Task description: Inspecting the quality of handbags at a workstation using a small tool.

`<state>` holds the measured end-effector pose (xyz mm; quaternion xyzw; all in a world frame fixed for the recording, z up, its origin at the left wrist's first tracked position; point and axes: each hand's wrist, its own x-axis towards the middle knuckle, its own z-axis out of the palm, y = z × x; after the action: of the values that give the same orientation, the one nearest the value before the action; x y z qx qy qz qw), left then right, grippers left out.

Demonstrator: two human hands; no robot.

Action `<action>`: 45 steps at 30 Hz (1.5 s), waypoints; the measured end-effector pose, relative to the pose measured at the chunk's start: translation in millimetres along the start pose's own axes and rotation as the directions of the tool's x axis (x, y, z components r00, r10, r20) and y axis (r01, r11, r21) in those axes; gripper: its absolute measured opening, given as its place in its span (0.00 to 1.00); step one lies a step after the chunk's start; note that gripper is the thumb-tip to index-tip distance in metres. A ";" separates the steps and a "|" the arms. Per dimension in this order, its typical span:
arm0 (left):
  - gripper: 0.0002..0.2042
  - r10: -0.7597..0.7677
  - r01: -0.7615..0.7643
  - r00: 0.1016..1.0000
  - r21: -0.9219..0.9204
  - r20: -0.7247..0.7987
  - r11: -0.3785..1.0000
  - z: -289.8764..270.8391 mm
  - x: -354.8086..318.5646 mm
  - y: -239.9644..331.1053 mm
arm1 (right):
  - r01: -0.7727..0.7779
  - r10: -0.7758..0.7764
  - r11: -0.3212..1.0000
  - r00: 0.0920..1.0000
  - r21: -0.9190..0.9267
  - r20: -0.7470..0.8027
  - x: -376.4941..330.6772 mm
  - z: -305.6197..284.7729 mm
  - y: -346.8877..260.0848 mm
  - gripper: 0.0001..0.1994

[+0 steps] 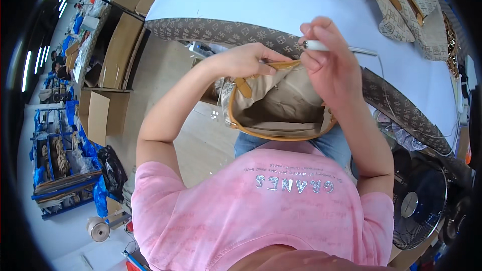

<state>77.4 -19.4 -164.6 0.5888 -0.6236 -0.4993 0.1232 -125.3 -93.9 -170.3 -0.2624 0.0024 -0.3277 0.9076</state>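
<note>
An open handbag [281,137] with tan leather trim and a beige lining sits in front of my lap, its mouth facing up. My left hand [248,60] grips the far rim, thumb on the inside and fingers over the edge. In my right hand [334,65], raised above the bag's right side, is a slim white pen-like tool [316,45] with a dark tip, pinched between the fingers. A thin grey cord or tube [369,51] shows just beyond this hand; whether it joins the tool cannot be made out. The bag's far right rim is hidden behind my right hand.
Ahead stands a white-topped table [241,0] with a brown patterned covering [221,29] along its near edge. Patterned bags [401,25] lie at its far right. A black fan [419,206] is at my right; cardboard boxes [118,55] and a blue rack [65,180] stand left.
</note>
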 end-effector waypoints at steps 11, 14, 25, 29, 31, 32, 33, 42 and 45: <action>0.12 -0.003 -0.037 0.998 -0.703 -0.055 0.710 41.3 8.5 -63.6 | -0.023 0.013 0.997 0.991 -0.070 -0.136 -35.6 -73.3 7.5 0.04; 0.10 -0.052 -0.094 0.985 -0.771 -0.162 0.629 61.8 6.4 -68.1 | -0.042 0.028 0.994 0.991 -0.103 -0.130 -46.8 -80.1 14.8 0.06; 0.14 -0.049 -0.184 0.957 -0.730 -0.286 0.658 78.7 -10.4 -33.9 | -0.076 0.055 0.957 0.995 -0.280 -0.083 -40.2 -81.1 16.1 0.06; 0.12 -0.082 -0.184 0.942 -0.707 -0.324 0.683 82.3 -10.0 -25.7 | -0.082 0.069 0.942 0.996 -0.325 -0.051 -42.3 -78.7 17.5 0.06; 0.11 -0.090 -0.188 0.935 -0.693 -0.344 0.696 85.3 -8.9 -24.2 | -0.085 0.076 0.935 0.996 -0.345 -0.040 -43.7 -78.0 17.4 0.06; 0.10 -0.097 -0.189 0.928 -0.679 -0.359 0.709 86.6 -8.4 -23.9 | -0.090 0.082 0.925 0.996 -0.369 -0.038 -44.4 -78.4 17.7 0.06; 0.09 -0.103 -0.190 0.921 -0.666 -0.375 0.722 87.4 -8.3 -23.5 | -0.095 0.088 0.915 0.995 -0.393 -0.037 -44.9 -78.8 17.9 0.06; 0.05 -0.185 -0.069 0.844 -0.445 -0.503 0.893 89.6 -6.6 -25.5 | -0.081 0.019 0.796 0.994 -0.599 -0.109 -41.7 -74.7 19.0 0.06; 0.07 -0.114 -0.225 0.796 -0.466 -0.594 0.856 94.2 -1.8 -30.4 | -0.045 0.011 0.746 0.998 -0.664 -0.056 -39.9 -71.1 21.2 0.05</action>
<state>26.6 33.0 -231.5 0.6420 -0.4126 -0.4299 0.4824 -156.6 -90.1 -248.4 -0.5601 0.1446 -0.2980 0.7593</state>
